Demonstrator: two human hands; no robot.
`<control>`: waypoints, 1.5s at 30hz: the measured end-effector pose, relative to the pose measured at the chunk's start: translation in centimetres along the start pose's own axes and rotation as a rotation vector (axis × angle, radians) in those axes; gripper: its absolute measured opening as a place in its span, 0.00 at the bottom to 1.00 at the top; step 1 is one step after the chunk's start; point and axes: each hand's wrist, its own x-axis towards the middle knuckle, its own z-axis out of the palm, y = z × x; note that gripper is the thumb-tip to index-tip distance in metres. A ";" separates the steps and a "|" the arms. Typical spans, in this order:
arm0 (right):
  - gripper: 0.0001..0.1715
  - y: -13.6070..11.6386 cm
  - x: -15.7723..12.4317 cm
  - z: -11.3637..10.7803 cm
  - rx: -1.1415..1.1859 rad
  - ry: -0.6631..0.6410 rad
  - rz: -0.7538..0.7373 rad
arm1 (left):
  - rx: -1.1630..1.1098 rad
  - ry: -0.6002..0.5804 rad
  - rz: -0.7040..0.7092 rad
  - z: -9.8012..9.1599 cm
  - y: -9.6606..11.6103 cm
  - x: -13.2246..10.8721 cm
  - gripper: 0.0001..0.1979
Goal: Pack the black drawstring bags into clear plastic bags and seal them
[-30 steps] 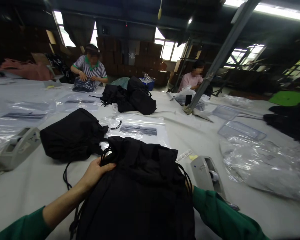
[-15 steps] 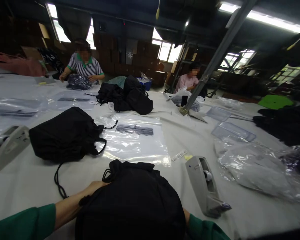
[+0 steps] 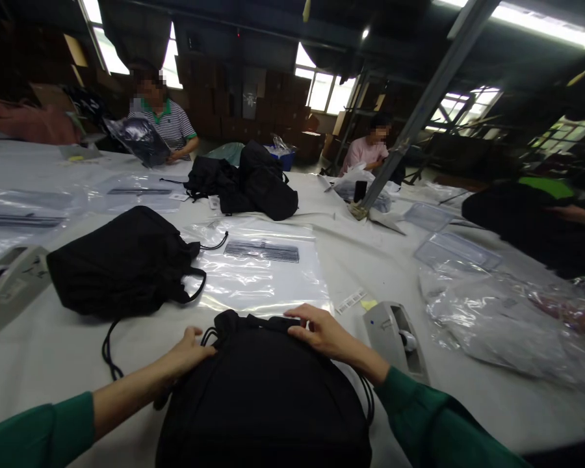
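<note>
A black drawstring bag (image 3: 268, 396) lies in front of me with its gathered mouth pointing away. My left hand (image 3: 191, 354) is at the upper left of this bag, beside the cord loops (image 3: 208, 336); its thumb is raised apart and the fingertips touch the fabric. Over the right end of the gathered mouth, my right hand (image 3: 319, 331) is open, thumb and forefinger apart at the edge. A second black bag (image 3: 121, 266) lies to the left, its strap and cord resting on a clear plastic bag (image 3: 273, 283) with a printed dark block.
Tape dispensers stand at right (image 3: 397, 338) and left (image 3: 14, 286). Crumpled clear plastic (image 3: 497, 325) and a clear tray (image 3: 458, 250) lie right. More black bags (image 3: 258, 185) are piled beyond. A slanted metal post (image 3: 419, 110) rises from the table. Two co-workers sit opposite; another arm (image 3: 582, 214) reaches in right.
My right hand has come from the bag's right side up to its mouth. My left hand shows more at the upper left. A co-worker has lifted a wrapped dark item; black fabric at right has moved.
</note>
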 end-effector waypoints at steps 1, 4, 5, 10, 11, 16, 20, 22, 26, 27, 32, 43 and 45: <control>0.16 0.0 0.7 0.7 0.011 -0.038 0.003 | 0.038 0.050 0.109 -0.7 1.4 0.5 0.33; 0.17 1.1 1.6 2.1 0.014 -0.063 0.085 | 0.172 -0.013 0.539 -1.1 6.5 2.1 0.25; 0.17 1.6 1.6 2.2 0.007 -0.062 0.107 | 0.214 -0.130 0.627 -0.6 8.0 2.7 0.21; 0.10 2.7 1.8 2.0 -0.038 -0.098 0.111 | 0.392 -0.575 0.616 3.5 10.6 5.0 0.16; 0.08 2.8 2.0 2.1 -0.046 -0.096 0.102 | 0.420 -0.591 0.605 4.0 10.4 5.2 0.16; 0.11 3.2 3.5 2.9 -0.071 -0.155 -0.010 | 0.505 -0.365 0.611 4.3 10.4 5.6 0.22; 0.14 2.7 3.6 2.7 -0.140 -0.270 -0.165 | 0.539 -0.506 0.733 4.2 11.4 6.5 0.14; 0.14 2.3 3.2 2.3 -0.166 -0.292 -0.154 | 0.556 -0.669 0.755 4.1 11.1 6.9 0.12; 0.11 2.6 2.6 2.2 -0.127 -0.247 -0.012 | 0.563 -0.786 0.750 4.3 9.0 7.4 0.10; 0.11 3.1 2.5 2.6 -0.113 -0.254 0.009 | 0.573 -0.789 0.748 4.6 8.4 7.5 0.09; 0.10 5.6 2.9 6.1 -0.131 -0.287 0.007 | 0.616 -0.765 0.739 7.5 5.6 7.4 0.07; 0.15 5.2 3.9 2.4 -0.117 0.015 0.127 | 0.458 -0.503 0.789 4.5 9.2 6.1 0.15; 0.14 6.0 5.9 2.1 -0.144 0.083 0.177 | 0.452 -0.529 0.797 5.1 9.4 6.1 0.13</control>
